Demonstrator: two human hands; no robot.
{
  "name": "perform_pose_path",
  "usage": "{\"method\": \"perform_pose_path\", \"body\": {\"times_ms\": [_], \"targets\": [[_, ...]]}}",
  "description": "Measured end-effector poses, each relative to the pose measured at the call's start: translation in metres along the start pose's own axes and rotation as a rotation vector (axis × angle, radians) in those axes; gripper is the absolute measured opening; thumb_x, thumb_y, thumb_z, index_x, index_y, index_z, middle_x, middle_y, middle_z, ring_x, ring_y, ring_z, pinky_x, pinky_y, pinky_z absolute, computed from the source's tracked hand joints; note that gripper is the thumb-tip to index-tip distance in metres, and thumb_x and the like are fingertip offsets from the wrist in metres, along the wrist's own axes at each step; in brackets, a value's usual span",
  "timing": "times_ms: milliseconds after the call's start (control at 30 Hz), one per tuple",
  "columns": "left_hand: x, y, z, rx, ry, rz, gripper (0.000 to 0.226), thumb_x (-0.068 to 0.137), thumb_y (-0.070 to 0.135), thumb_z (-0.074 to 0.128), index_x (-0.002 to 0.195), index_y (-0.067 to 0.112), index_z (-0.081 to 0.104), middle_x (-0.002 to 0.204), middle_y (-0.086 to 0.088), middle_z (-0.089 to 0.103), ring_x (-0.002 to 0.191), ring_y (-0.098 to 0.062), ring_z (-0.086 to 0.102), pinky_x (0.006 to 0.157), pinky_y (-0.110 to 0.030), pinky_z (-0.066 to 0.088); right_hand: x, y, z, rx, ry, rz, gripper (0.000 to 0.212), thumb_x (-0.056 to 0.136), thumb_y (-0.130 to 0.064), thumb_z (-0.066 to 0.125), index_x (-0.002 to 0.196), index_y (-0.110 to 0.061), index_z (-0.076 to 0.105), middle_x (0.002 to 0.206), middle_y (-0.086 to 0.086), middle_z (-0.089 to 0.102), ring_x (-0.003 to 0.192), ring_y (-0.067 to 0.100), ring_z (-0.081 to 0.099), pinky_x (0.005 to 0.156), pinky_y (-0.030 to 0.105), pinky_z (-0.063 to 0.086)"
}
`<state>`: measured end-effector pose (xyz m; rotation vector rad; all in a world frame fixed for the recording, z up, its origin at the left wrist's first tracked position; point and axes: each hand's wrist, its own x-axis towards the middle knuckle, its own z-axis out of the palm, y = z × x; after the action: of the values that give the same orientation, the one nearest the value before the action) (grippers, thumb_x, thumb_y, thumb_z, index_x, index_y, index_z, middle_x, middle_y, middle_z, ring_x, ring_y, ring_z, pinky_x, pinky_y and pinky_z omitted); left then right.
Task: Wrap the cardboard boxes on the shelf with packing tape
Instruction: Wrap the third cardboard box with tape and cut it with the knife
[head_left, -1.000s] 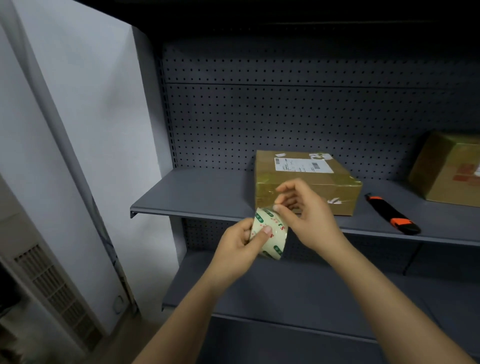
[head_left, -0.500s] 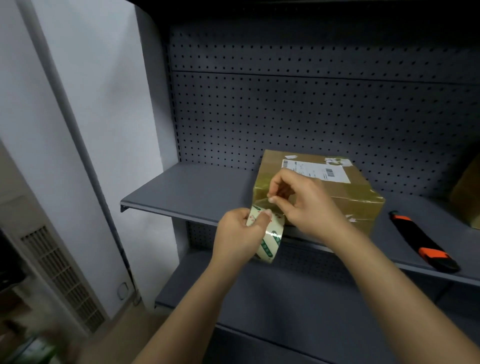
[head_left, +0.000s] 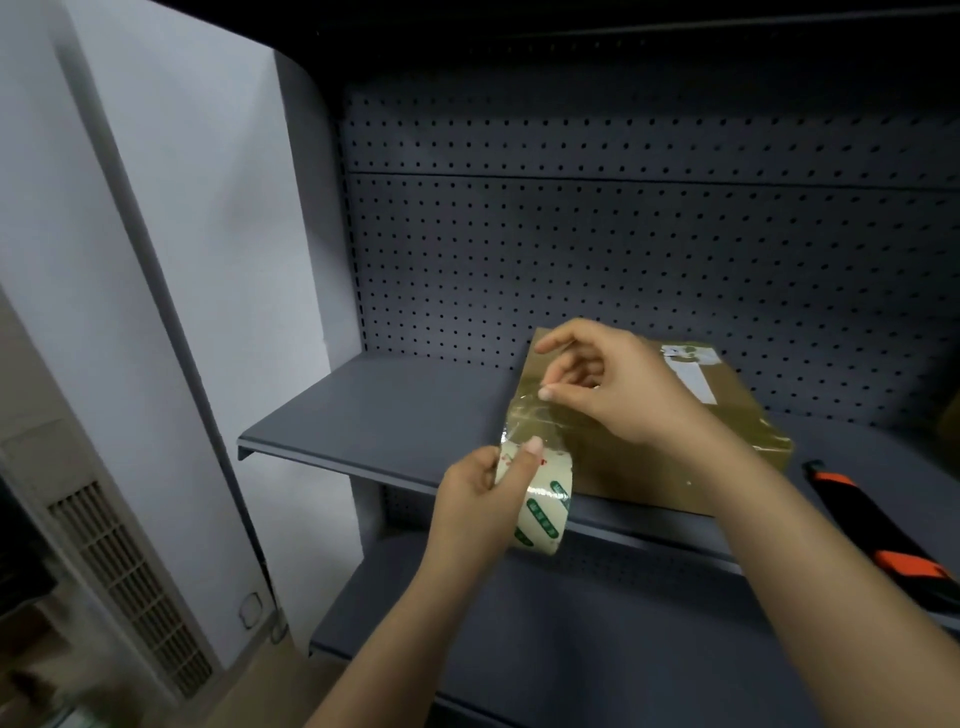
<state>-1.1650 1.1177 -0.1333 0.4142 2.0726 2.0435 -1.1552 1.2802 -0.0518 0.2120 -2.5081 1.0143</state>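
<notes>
Before shelf (head_left: 395, 415): left hand (head_left: 475, 499) grips roll (head_left: 543, 512); right hand (head_left: 618, 384) pinches tape end (head_left: 527, 420), half-hiding box (head_left: 727, 415).

Brown cardboard box (head_left: 639, 467) is sitting flat on the grey shelf (head_left: 395, 415), white label on top. I'm gripping the green-printed clear tape roll (head_left: 540, 512) on edge in my left hand (head_left: 478, 504) at its front-left corner. My right hand (head_left: 613, 384) is pinching the loose strip (head_left: 524, 421) over the box top.

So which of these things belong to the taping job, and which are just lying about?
In the job: tape roll, gripped by the left hand; its free end, pinched by the right hand; cardboard box on the shelf.
Lying about: orange-and-black knife, untouched, perhaps for cutting later; vented unit at left.
</notes>
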Motion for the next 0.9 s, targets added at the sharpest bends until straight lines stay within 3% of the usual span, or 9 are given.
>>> {"method": "perform_pose_path", "body": {"times_ms": [200, 367, 600, 900], "targets": [[0.007, -0.004, -0.003, -0.012, -0.037, 0.040, 0.035, 0.096, 0.030, 0.060, 0.090, -0.004, 0.065, 0.082, -0.017, 0.074, 0.074, -0.029, 0.072, 0.057, -0.029, 0.054, 0.017, 0.013, 0.001, 0.023, -0.035, 0.066, 0.027, 0.085, -0.014, 0.074, 0.099, -0.024, 0.052, 0.081, -0.007, 0.067, 0.078, 0.012, 0.064, 0.083, 0.036, 0.053], [0.014, 0.000, 0.002, -0.017, -0.062, 0.024, 0.044, 0.095, 0.034, 0.062, 0.088, -0.010, 0.060, 0.080, -0.021, 0.071, 0.063, -0.019, 0.065, 0.058, -0.031, 0.050, 0.029, 0.024, 0.001, 0.109, -0.069, 0.190, 0.030, 0.086, -0.009, 0.072, 0.094, -0.025, 0.048, 0.076, -0.009, 0.068, 0.076, 0.013, 0.059, 0.086, 0.042, 0.049], [0.018, -0.001, 0.002, -0.105, -0.058, -0.018, 0.037, 0.096, 0.032, 0.060, 0.074, 0.002, 0.061, 0.062, -0.005, 0.065, 0.053, -0.012, 0.059, 0.047, -0.018, 0.043, 0.038, 0.037, 0.011, 0.189, -0.084, 0.239, 0.031, 0.086, -0.011, 0.071, 0.098, -0.027, 0.047, 0.084, -0.006, 0.067, 0.083, 0.011, 0.059, 0.082, 0.030, 0.045], [0.021, -0.002, 0.001, -0.053, 0.003, -0.004, 0.041, 0.092, 0.038, 0.064, 0.071, 0.003, 0.059, 0.060, -0.001, 0.066, 0.054, -0.010, 0.061, 0.050, -0.023, 0.046, 0.040, 0.050, 0.020, 0.204, -0.055, 0.228, 0.033, 0.086, -0.011, 0.073, 0.098, -0.029, 0.047, 0.084, -0.004, 0.066, 0.083, 0.016, 0.060, 0.085, 0.036, 0.049]]}}
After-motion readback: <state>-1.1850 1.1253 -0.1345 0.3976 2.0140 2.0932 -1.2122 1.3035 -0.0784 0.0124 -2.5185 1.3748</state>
